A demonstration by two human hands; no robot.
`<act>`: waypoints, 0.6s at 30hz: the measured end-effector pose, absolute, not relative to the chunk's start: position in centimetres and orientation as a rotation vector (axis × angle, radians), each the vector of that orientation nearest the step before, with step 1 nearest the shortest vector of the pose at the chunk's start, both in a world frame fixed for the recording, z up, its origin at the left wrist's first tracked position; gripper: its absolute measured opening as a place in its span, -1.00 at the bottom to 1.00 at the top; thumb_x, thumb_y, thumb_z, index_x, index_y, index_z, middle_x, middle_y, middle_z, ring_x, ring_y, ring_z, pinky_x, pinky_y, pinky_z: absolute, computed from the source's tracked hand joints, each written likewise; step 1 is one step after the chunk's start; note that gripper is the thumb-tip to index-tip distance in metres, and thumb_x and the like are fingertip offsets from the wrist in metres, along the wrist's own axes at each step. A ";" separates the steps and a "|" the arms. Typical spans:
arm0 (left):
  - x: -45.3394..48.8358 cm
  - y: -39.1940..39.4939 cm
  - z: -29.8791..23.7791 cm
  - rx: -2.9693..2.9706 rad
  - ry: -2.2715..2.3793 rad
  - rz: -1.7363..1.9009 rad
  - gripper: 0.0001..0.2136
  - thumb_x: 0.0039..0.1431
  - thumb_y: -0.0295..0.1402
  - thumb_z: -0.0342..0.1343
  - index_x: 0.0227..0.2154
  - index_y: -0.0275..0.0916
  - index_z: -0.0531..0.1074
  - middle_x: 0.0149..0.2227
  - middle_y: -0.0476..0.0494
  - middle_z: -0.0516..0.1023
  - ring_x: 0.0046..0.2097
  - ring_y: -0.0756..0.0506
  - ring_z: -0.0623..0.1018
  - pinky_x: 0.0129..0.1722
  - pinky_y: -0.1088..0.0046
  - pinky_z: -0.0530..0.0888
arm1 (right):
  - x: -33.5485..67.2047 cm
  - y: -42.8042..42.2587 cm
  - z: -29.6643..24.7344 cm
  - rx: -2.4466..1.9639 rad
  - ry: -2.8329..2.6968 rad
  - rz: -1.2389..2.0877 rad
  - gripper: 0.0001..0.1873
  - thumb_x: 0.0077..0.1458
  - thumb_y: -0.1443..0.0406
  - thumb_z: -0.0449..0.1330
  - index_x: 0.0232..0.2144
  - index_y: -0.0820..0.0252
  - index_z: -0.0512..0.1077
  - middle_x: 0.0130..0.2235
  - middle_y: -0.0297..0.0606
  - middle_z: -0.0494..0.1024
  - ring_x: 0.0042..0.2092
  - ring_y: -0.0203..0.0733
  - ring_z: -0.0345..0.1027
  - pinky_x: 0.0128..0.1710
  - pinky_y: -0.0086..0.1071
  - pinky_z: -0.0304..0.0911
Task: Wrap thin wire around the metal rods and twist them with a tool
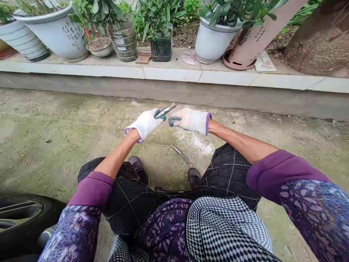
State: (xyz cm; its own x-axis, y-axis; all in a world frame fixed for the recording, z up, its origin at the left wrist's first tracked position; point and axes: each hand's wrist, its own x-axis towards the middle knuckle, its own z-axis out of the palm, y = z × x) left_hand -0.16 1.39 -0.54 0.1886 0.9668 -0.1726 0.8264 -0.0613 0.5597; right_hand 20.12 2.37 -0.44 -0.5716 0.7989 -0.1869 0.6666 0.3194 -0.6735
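Observation:
My left hand (147,122), in a white work glove with a green coated palm, is closed around a short metal rod (167,110). The rod slants up to the right, shiny along its middle and dull brown at its far end. Just right of it is my right hand (188,119), in a matching glove with a purple cuff. Its fingers are bent together and point left, close to the rod; whatever they may pinch is hidden. Below the hands, a thin stick-like rod (182,155) lies on the concrete by my right shoe, near a patch of white powder (197,143).
A low tiled ledge (171,74) runs across the front, bearing several potted plants, including a white pot (215,42) and a tall pink pot (251,45). A car wheel (27,218) stands at lower left. A checkered cloth item (226,225) lies over my lap.

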 end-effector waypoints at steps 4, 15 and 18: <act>0.6 1.0 -2.0 2.342 1.694 -0.142 -0.70 0.20 -0.11 0.06 -0.15 -0.20 0.45 -0.38 -0.15 0.52 -0.37 -0.11 0.49 -0.36 0.39 0.36 | 21.4 2.9 0.2 -1.380 -2.391 0.946 -0.75 0.11 0.24 0.12 -0.30 0.20 0.58 -0.48 -0.35 0.50 -0.48 -0.35 0.16 -0.46 -0.41 0.04; 1.3 -0.8 0.5 1.606 1.402 0.470 -0.83 0.12 -0.28 0.13 -0.25 -0.25 0.41 -0.54 0.05 0.31 -0.62 0.10 0.23 -0.64 0.54 0.21 | 21.5 6.0 -1.0 -1.476 -2.434 0.931 -0.73 0.10 0.32 0.08 -0.29 0.25 0.58 -0.46 -0.31 0.47 -0.48 -0.35 0.17 -0.45 -0.41 0.05; 0.7 0.1 0.0 1.645 1.502 0.480 -0.81 0.12 -0.27 0.13 -0.24 -0.24 0.40 -0.53 0.05 0.32 -0.61 0.09 0.25 -0.62 0.53 0.23 | 20.5 4.8 -1.5 -1.417 -2.532 0.963 -0.76 0.12 0.31 0.09 -0.35 0.20 0.57 -0.49 -0.33 0.46 -0.50 -0.35 0.16 -0.45 -0.40 0.04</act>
State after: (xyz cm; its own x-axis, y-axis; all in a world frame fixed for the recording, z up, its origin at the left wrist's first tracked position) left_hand 0.73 0.11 0.04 0.2093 0.9453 -0.2501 0.6252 0.0672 0.7776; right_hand 20.47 4.76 -1.49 -0.5677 0.7929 -0.2215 0.7396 0.3730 -0.5603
